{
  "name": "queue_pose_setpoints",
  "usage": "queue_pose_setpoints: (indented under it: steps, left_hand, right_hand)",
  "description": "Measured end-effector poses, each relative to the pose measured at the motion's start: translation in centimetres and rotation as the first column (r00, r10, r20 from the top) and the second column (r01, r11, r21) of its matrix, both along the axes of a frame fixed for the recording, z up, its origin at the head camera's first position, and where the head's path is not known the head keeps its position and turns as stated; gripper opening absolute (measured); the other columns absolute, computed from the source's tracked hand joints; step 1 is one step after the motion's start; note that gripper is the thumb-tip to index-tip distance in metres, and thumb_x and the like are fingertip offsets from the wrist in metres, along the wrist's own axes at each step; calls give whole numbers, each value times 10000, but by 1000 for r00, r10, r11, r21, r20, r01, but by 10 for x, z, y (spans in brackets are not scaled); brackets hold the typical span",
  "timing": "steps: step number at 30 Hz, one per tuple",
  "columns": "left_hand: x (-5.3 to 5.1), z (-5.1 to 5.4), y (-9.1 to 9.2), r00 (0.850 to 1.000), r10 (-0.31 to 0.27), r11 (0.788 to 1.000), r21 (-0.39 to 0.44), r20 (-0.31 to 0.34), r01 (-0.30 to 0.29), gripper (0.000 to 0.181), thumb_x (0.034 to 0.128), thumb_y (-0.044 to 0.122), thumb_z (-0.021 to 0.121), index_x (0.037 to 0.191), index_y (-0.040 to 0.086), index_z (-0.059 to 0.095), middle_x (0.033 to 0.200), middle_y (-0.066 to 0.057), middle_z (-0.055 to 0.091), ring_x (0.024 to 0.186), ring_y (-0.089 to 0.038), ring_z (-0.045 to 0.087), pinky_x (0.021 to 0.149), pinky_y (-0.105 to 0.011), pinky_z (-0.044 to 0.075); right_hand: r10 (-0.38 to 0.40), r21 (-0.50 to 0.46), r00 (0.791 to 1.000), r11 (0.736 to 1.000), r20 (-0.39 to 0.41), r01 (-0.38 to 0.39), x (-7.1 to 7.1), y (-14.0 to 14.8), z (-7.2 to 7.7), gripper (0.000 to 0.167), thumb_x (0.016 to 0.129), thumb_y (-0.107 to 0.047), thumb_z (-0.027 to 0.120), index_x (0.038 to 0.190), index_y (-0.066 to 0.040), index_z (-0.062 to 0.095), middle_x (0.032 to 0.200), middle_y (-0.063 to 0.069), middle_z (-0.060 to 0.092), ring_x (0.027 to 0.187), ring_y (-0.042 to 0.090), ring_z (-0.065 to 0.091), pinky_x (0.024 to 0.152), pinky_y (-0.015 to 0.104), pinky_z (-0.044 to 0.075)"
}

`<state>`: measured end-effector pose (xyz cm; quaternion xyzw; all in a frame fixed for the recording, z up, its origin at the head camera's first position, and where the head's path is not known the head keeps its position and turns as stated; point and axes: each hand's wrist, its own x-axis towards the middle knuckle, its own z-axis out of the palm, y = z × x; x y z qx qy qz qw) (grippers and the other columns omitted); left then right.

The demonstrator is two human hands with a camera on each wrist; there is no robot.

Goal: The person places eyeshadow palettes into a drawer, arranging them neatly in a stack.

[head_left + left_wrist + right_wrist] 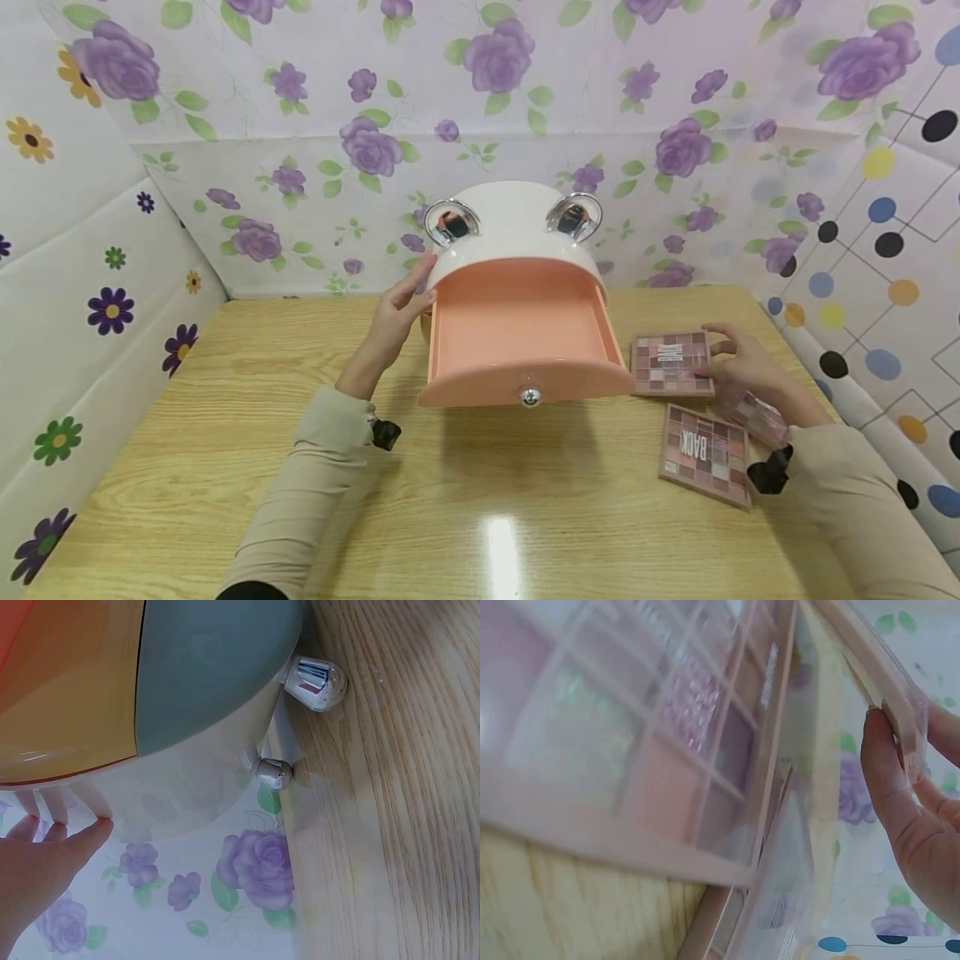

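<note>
A white storage box [517, 221] with two silver-rimmed round eyes stands at the back middle. Its peach drawer [517, 329] is pulled out and has nothing in it. My left hand [390, 325] rests its fingertips on the box's left side; the left wrist view shows them against the white wall [187, 787]. To the right, my right hand [742, 367] pinches the edge of an eyeshadow palette [652, 367] between thumb and fingers. That held palette [896, 675] also appears in the right wrist view. A second eyeshadow palette [705, 458] lies nearer me.
A clear-covered case [756, 417] lies partly under my right wrist. Lower on the box are yellow [67, 690] and grey-green [217, 667] fronts, with silver knobs [319, 684]. Patterned cloth walls [285, 208] enclose the wooden table [225, 417] at the back and sides.
</note>
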<state>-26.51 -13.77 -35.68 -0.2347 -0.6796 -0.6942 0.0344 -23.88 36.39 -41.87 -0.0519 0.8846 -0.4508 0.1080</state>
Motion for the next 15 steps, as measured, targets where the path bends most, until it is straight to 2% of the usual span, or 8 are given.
queue_pose_setpoints:
  steps: [5, 11, 15]
  left_hand:
    - [2, 4, 1, 1000, 3, 1000, 6, 20, -3, 486, 926, 28, 460, 1395, 36, 333, 1500, -30, 198, 1367, -121, 124, 999, -369, 354]
    - [12, 15, 4, 1000, 9, 1000, -4, 27, -9, 486, 922, -27, 425, 1390, -15, 296, 1503, -100, 158, 1376, -177, 101, 1010, -377, 339]
    - [7, 8, 2, 1000, 6, 1000, -2, 14, -6, 492, 922, 18, 446, 1396, 17, 315, 1504, -67, 176, 1372, -137, 115, 995, -345, 360]
  right_hand:
    - [-26, -85, 1000, 996, 16, 27, 2, 1, 2, 808, 853, -160, 638, 1444, -15, 107, 1170, 297, 374, 806, 152, 594, 685, 337, 513]
    - [-54, -175, 999, 983, 0, 54, 5, 1, 6, 769, 880, -172, 607, 1456, -48, 113, 1143, 246, 386, 783, 83, 594, 672, 276, 512]
    - [-52, -203, 998, 978, -30, 45, 9, -1, 17, 750, 890, -175, 594, 1462, -68, 121, 1129, 199, 398, 806, 57, 590, 688, 234, 506]
